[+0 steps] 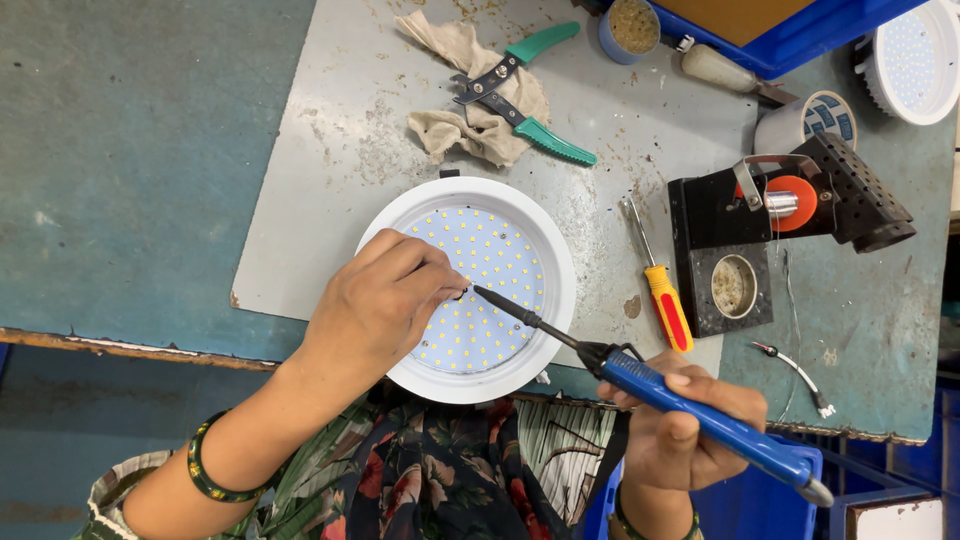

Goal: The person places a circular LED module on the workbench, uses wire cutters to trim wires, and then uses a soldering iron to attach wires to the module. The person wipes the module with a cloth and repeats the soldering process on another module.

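Two hands share the work over the round white LED lamp (468,290) lying flat on the tabletop (130,150): the left hand (380,300), its grip pinched on something too small to make out, steadies the panel. From the right, the right hand (690,425) wraps the blue soldering iron (700,415) low on its handle, so the tip reaches that same spot.

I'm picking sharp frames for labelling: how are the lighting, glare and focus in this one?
Head view: even, soft overhead light with faint shadows; the round white lamp panel with yellow dots is bright but not blown out; the left hand, right hand and blue-handled soldering iron look sharp; slight wide-angle bending at the edges.
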